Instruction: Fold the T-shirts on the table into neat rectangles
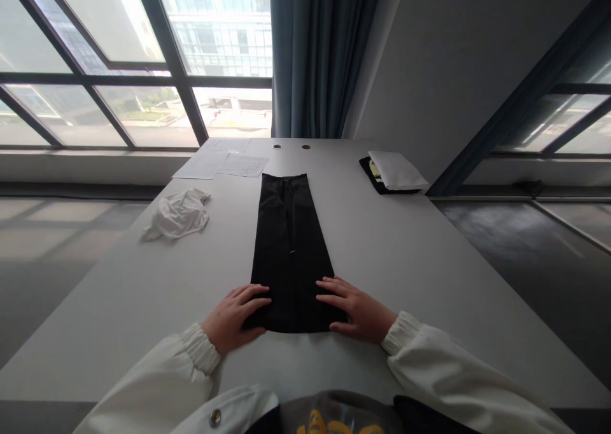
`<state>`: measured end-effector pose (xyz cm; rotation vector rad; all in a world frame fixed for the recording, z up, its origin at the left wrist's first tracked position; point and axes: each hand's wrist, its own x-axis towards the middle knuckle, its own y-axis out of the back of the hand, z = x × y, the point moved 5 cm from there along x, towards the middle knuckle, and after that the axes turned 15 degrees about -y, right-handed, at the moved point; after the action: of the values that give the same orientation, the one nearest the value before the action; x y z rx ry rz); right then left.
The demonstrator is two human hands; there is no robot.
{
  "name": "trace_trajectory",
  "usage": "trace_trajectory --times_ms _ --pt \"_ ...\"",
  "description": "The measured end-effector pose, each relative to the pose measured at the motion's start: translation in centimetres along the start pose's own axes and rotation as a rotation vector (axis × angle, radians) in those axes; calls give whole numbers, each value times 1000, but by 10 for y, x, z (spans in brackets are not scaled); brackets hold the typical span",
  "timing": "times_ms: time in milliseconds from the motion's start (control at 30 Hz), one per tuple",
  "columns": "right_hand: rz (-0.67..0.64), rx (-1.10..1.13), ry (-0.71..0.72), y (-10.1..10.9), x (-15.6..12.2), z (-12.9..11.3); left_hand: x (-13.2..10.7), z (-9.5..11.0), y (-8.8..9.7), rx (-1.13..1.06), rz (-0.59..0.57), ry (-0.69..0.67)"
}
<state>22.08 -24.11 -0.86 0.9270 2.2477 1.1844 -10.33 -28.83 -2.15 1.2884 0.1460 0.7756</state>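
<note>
Grip: both hands lie flat with fingers extended, clamped on nothing, well apart from each other.
Left hand: the left hand rests across the near left edge of the black garment, thumb by its near hem.
Right hand: the right hand rests across the opposite edge, fingers pointing inward.
Black garment: it lies flat and lengthwise on the white table, narrower at the far end.
Left side: a crumpled white cloth; beyond it, paper sheets.
Far right: a folded white cloth overlaps a black item.
</note>
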Motion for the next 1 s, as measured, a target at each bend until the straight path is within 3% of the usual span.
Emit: trace_trajectory --times_ms 333,567,733,867,1000 --pt "158 110 95 9 -25 15 -3 -12 15 -99 114 56" --pt "132 14 101 10 -23 12 -2 -20 21 -262 39 25" --pt "262 0 143 14 -17 8 9 -15 32 -364 50 31" --pt "311 24 142 16 -9 8 12 -19 35 -386 128 125" --pt "267 58 196 16 -5 4 10 -29 33 -429 219 234"
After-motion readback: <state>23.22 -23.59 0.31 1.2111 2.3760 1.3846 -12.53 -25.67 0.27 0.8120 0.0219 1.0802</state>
